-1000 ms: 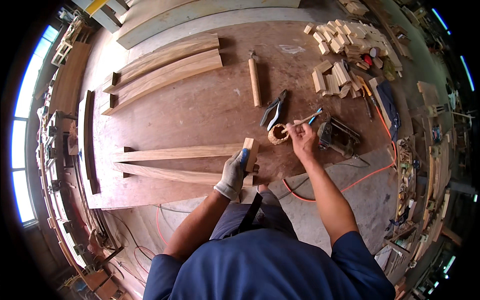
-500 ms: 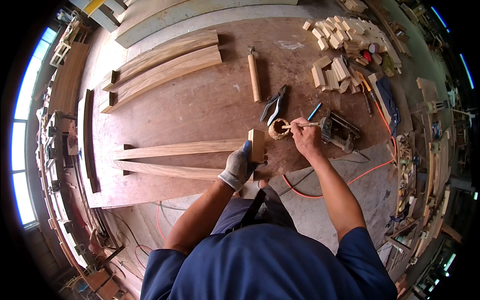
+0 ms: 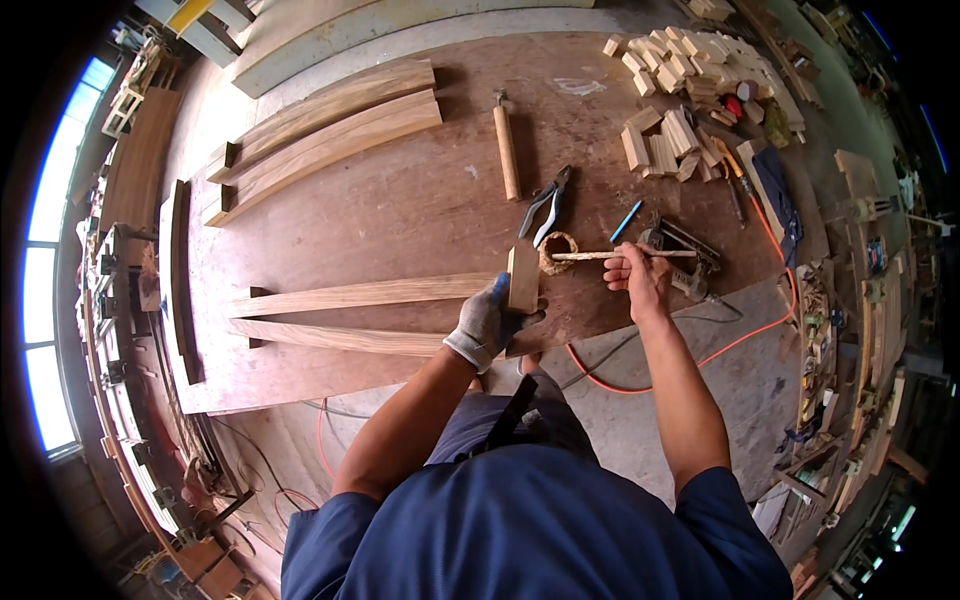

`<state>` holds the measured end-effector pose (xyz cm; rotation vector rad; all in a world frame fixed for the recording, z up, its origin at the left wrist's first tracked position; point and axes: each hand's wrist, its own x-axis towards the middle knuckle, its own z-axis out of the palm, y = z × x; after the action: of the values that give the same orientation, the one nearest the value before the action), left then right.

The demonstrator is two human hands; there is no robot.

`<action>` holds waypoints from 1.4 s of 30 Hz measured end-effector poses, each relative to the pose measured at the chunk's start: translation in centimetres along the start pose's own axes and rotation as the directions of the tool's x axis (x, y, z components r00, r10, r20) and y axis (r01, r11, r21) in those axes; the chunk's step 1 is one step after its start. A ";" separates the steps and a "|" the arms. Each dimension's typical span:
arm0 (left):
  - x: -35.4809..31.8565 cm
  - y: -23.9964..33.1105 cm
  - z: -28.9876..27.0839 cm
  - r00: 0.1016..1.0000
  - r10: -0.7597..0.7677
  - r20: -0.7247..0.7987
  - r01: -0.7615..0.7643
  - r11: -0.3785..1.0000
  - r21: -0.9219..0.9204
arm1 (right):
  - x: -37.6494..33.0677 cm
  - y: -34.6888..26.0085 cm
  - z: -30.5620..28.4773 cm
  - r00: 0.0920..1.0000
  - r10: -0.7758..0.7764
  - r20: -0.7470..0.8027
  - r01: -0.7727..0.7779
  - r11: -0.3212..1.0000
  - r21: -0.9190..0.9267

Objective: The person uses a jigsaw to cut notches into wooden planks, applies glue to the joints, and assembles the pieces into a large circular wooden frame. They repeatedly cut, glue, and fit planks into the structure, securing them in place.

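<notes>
My left hand (image 3: pixel 487 322), in a grey work glove, grips a small wooden block (image 3: pixel 523 276) upright at the near end of two long tapered wooden slats (image 3: pixel 360 296). My bare right hand (image 3: pixel 638 276) holds a thin wooden stick (image 3: pixel 610 255) level, its tip over a small round container (image 3: pixel 558 252) that sits just right of the block. Both hands are close together near the front edge of the brown workbench (image 3: pixel 400 200).
A wooden-handled hammer (image 3: pixel 506 150) and pliers (image 3: pixel 545 205) lie beyond the block. A blue pencil (image 3: pixel 627 220) and a power tool (image 3: pixel 685 255) lie to the right. Stacked small blocks (image 3: pixel 680 100) fill the far right. Curved planks (image 3: pixel 330 135) lie far left. An orange cable (image 3: pixel 700 350) loops over the edge.
My left hand has lifted the wooden block upright and shifted it right toward the round container. My right hand has turned the stick level over the container.
</notes>
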<state>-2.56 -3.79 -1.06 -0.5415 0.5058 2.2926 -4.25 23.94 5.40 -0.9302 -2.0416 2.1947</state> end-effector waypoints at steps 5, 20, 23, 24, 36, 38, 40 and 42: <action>0.7 -0.2 -0.4 0.999 -0.025 0.029 0.026 0.999 -0.029 | -0.8 -1.1 -1.9 0.999 0.034 -0.038 -0.026 0.976 0.215; -0.3 -0.1 3.0 0.994 -0.045 0.096 0.029 0.987 0.156 | -4.9 -3.2 0.3 0.964 -0.242 0.112 0.232 0.968 0.097; -0.3 -0.1 2.8 0.995 -0.041 0.087 0.027 0.987 0.157 | -4.9 -3.3 0.5 0.944 -0.301 0.136 0.291 0.953 0.089; -0.3 0.0 2.7 0.995 -0.038 0.094 0.024 0.989 0.145 | -5.3 -3.6 0.4 0.935 -0.325 0.144 0.317 0.945 0.074; 0.5 0.8 2.9 0.998 0.067 -0.011 -0.066 0.996 0.055 | -9.7 -5.1 0.2 0.869 -0.301 0.393 0.357 0.931 -0.076; 0.4 0.9 3.2 0.999 0.050 -0.016 -0.049 0.998 0.050 | -8.9 -4.7 0.0 0.893 -0.280 0.353 0.307 0.952 -0.021; 0.3 1.1 3.1 0.999 0.028 0.017 -0.029 0.998 0.059 | -8.5 -4.7 0.0 0.918 -0.237 0.319 0.248 0.969 0.006; 0.1 1.3 2.7 0.996 -0.002 0.088 -0.005 0.996 0.084 | -8.0 -4.5 0.6 0.911 -0.304 0.280 0.313 0.950 0.013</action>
<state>-4.18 -3.27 1.38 -0.3973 0.5567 2.2738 0.35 21.01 12.76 -0.2762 -2.1593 2.2222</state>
